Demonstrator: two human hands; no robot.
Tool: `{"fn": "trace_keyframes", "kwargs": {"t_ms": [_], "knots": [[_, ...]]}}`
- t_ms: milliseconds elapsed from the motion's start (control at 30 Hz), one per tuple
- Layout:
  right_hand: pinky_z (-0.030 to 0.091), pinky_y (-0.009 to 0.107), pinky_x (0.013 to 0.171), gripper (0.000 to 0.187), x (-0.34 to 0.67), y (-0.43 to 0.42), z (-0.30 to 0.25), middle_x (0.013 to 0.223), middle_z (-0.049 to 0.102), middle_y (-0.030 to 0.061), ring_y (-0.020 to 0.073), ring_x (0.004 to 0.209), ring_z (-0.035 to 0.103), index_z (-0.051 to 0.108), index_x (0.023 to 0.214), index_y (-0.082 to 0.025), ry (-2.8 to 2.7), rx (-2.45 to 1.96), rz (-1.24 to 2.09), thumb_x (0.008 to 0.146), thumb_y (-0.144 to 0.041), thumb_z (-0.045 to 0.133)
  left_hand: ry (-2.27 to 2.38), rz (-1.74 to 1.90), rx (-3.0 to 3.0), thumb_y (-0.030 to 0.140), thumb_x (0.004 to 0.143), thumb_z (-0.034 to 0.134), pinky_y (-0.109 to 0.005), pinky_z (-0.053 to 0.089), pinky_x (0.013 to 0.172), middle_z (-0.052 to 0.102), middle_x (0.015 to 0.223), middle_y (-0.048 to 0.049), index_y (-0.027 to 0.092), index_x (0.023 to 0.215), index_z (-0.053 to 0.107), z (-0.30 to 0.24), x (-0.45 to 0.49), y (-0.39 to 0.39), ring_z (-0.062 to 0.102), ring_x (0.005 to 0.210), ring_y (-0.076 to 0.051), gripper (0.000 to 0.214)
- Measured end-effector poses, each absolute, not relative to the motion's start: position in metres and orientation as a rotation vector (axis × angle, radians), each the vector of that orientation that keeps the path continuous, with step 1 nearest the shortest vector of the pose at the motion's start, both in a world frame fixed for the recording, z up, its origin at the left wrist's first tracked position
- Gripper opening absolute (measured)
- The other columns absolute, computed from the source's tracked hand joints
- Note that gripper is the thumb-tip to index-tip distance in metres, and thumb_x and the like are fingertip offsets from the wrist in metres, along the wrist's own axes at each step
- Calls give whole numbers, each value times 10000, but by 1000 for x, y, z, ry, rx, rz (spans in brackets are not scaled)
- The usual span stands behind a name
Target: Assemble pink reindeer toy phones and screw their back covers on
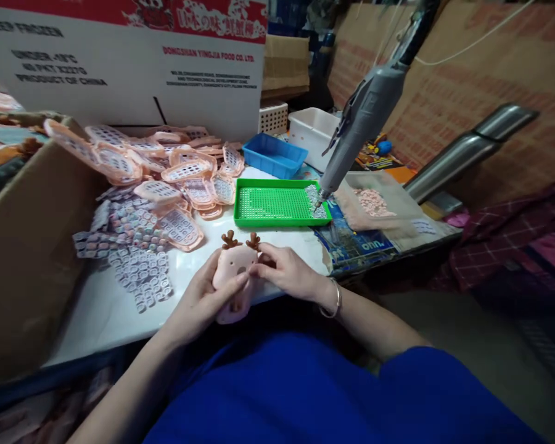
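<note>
A white worktop spans my view. At its near edge, the fingers of the left hand wrap a pink antlered toy; those of the right hand pinch its side below one antler. Beyond, an electric screwdriver points into a green perforated tray.

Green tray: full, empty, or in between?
In between. Small silvery pieces are gathered at the right end of the green tray, while its dotted floor shows across the rest.
</note>
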State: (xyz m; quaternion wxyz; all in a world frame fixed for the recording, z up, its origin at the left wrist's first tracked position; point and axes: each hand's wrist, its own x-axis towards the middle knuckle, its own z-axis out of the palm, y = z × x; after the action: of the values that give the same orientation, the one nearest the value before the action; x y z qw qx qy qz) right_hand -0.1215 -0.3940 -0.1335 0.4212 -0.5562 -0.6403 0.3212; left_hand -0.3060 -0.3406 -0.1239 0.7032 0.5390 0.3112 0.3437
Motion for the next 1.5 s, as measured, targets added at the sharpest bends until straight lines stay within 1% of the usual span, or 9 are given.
{"fn": "trace_keyframes", "kwargs": {"t_ms": [67, 133, 233, 300, 400, 533, 633, 1267, 1500], "knots": [[554, 375, 818, 297, -108, -409, -112, 817, 693, 56, 192, 800, 668, 647, 902, -202, -1667, -1474, 218, 947, -475, 540, 697, 660, 992, 344, 686, 822, -233, 537, 632, 752, 884, -65, 192, 1019, 722, -126, -301, -342, 695, 738, -192, 380], [474, 445, 1042, 267, -89, -417, -92, 1107, 678, 102, 250, 1137, 620, 628, 1100, -239, -1398, -1403, -369, 962, -443, 523, 684, 588, 848, 344, 660, 837, -236, 540, 609, 749, 842, -65, 178, 1010, 710, -130, -294, -342, 699, 692, -193, 408], [267, 485, 1228, 487, -52, -409, -71, 1477, 441, 109, 255, 1481, 308, 433, 1375, -258, -1170, -1349, -504, 955, -494, 507, 670, 511, 757, 347, 604, 869, -252, 552, 584, 747, 820, -75, 154, 992, 705, -131, -278, -338, 697, 641, -196, 464], [380, 487, 1164, 456, -31, -392, -63, 1406, 509, 115, 246, 1405, 440, 415, 1344, -255, -1272, -1325, -169, 971, -517, 448, 680, 492, 706, 347, 566, 885, -250, 553, 566, 744, 805, -81, 134, 952, 705, -129, -266, -335, 686, 615, -186, 476], [564, 395, 934, 395, -16, -363, -57, 1076, 657, 60, 202, 1065, 671, 470, 1164, -254, -1349, -1252, 256, 929, -571, 498, 716, 475, 646, 308, 519, 896, -249, 559, 561, 733, 742, -81, 112, 884, 688, -128, -251, -330, 675, 593, -179, 463], [538, 257, 626, 500, -24, -336, -53, 784, 562, -43, 98, 644, 593, 504, 1087, -252, -1329, -1265, 457, 785, -620, 658, 754, 449, 652, 291, 557, 896, -249, 565, 579, 740, 765, -73, 132, 950, 654, -134, -244, -325, 680, 614, -173, 489], [448, 249, 506, 472, -35, -323, -57, 659, 489, -76, 84, 525, 498, 516, 1083, -233, -1288, -1151, 543, 763, -529, 697, 802, 430, 660, 314, 553, 907, -242, 558, 561, 733, 738, -58, 141, 966, 652, -137, -243, -325, 676, 607, -174, 516], [408, 291, 482, 485, -36, -309, -102, 542, 383, -98, 114, 451, 423, 466, 947, -286, -1121, -1177, 455, 710, -626, 718, 993, 515, 746, 327, 565, 892, -199, 537, 570, 704, 733, -4, 160, 974, 653, -121, -237, -331, 638, 606, -130, 502], [449, 314, 511, 517, -38, -306, -95, 545, 456, -96, 123, 454, 454, 498, 975, -282, -1094, -1179, 373, 686, -663, 695, 910, 478, 763, 319, 597, 867, -234, 543, 611, 698, 768, -12, 163, 1019, 644, -129, -240, -327, 650, 637, -150, 502]]}}
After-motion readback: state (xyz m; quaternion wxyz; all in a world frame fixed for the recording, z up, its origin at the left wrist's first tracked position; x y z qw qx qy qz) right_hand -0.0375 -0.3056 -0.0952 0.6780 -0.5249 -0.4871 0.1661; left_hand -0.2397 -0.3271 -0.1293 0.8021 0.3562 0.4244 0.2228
